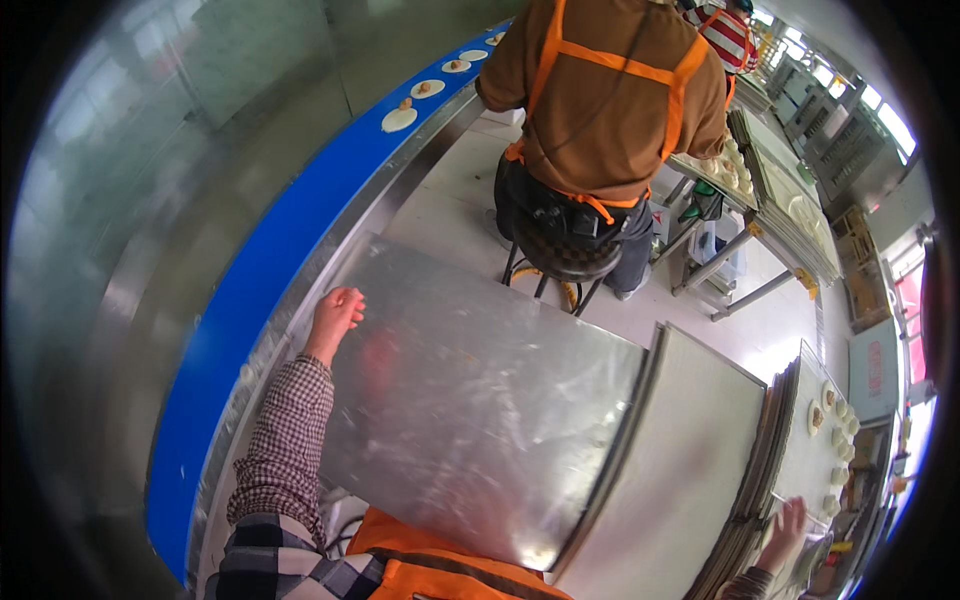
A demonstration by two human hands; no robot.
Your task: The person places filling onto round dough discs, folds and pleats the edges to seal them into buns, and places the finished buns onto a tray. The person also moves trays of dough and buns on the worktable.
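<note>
Left hand hangs over the steel table by the belt; fingers half curled, nothing visible in them, can't tell if the palm hides anything. Right hand is beside the tray of buns; fingers blurred, look partly spread, hold unclear. Dough rounds lie far up the belt. Risks, judged: right hand bumps buns, being close; sleeve snags at belt edge; off-centre filling slips off.
</note>
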